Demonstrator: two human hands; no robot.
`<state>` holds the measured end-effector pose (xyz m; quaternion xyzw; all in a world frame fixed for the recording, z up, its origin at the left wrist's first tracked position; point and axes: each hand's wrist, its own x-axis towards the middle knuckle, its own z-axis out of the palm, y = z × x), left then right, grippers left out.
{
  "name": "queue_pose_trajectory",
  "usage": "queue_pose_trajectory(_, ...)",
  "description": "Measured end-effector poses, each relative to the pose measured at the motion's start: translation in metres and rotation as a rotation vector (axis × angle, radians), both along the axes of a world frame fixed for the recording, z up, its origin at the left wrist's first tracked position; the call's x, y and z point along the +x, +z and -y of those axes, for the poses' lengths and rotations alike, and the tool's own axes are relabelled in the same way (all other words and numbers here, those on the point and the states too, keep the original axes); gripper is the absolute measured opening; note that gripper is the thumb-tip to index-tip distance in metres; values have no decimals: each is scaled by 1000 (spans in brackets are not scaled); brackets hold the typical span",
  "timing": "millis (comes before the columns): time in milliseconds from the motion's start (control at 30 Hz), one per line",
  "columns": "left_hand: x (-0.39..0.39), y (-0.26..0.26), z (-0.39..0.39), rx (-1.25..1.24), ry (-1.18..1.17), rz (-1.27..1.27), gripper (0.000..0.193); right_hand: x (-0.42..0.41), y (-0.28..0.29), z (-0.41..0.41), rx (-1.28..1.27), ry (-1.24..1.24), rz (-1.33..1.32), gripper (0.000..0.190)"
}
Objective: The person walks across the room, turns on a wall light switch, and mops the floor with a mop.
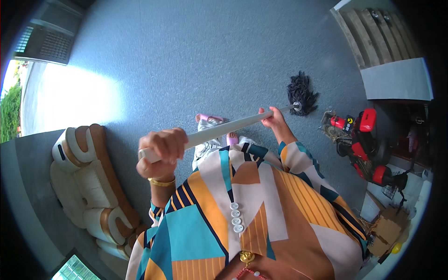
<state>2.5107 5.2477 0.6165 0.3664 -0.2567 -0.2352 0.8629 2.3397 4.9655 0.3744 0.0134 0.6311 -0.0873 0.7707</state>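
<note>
A mop with a white pole [224, 129] slants across in front of my body. My left hand [162, 152] is closed around the pole near its top end, at the left of the view; a gold-coloured bracelet is on that wrist. Further down the pole, my right hand [274, 118] grips it with the thumb raised. Beyond that hand, the dark stringy mop head [301, 92] rests on the grey speckled floor [210, 63]. My feet, in pink sandals [232, 139], are below the pole and partly hidden by it.
A cream and brown sofa [94, 185] stands at the left. At the right are a red and black electric scooter [364, 150], wooden stairs [378, 38] and cardboard boxes [385, 232]. Bright light falls through an opening at the upper left, beside a dark door panel [52, 43].
</note>
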Motion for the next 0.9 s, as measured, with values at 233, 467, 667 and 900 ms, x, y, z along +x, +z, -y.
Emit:
queue_pose_trajectory(233, 75, 31, -30, -91, 55, 212, 41, 82, 3, -47, -413, 718, -17, 10)
queue_pose_trajectory(467, 145, 63, -83, -98, 194, 276, 41, 270, -38, -99, 421, 340, -641, 11)
queue_pose_trajectory(667, 121, 102, -118, -159, 378, 410, 37, 323, -32, -200, 270, 572, -458, 10)
queue_pose_trajectory(900, 60, 125, -131, 16, 519, 646, 27, 360, -10, -291, 370, 706, -276, 13)
